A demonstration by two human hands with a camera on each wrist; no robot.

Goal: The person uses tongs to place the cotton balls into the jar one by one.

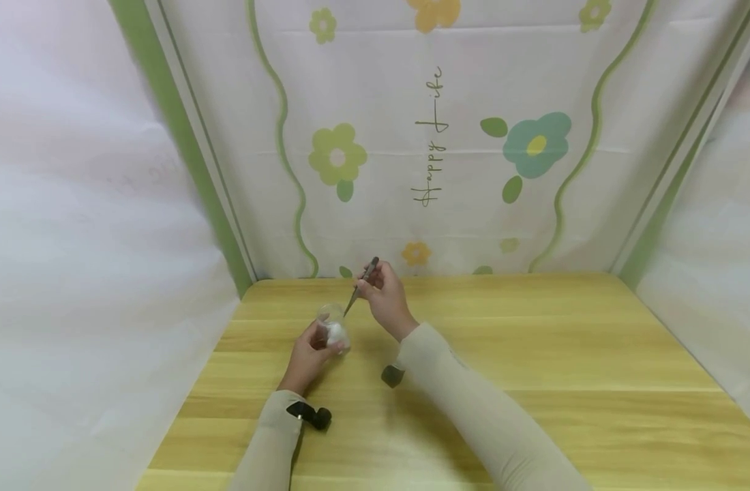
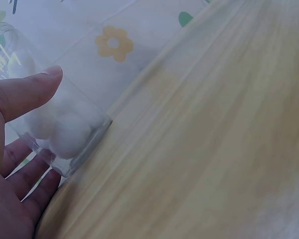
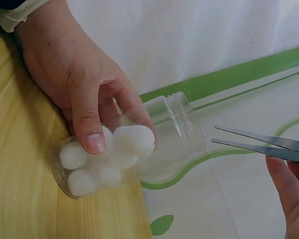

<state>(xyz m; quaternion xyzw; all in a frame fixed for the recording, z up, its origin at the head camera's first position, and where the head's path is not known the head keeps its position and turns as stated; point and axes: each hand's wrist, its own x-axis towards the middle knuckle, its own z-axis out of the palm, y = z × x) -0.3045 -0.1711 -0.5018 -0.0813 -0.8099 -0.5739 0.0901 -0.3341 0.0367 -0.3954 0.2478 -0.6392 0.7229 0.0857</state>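
Observation:
A clear, open-mouthed jar (image 3: 164, 124) stands on the wooden table, with several white cotton balls (image 3: 109, 154) in its lower part. My left hand (image 1: 306, 358) grips the jar low on its side, thumb across the front and fingers round the back. Above and to the right of the jar, my right hand (image 1: 384, 296) pinches a pair of metal tweezers (image 1: 359, 288). In the right wrist view the tweezers' two tips (image 3: 214, 133) are slightly apart, just outside the jar's mouth, with nothing between them.
The light wooden tabletop (image 1: 534, 354) runs back to a white curtain (image 1: 381, 88) printed with flowers and lettering. White sheets (image 1: 74, 239) hang at the left and right sides. A black wrist device (image 1: 310, 414) sits on the left sleeve.

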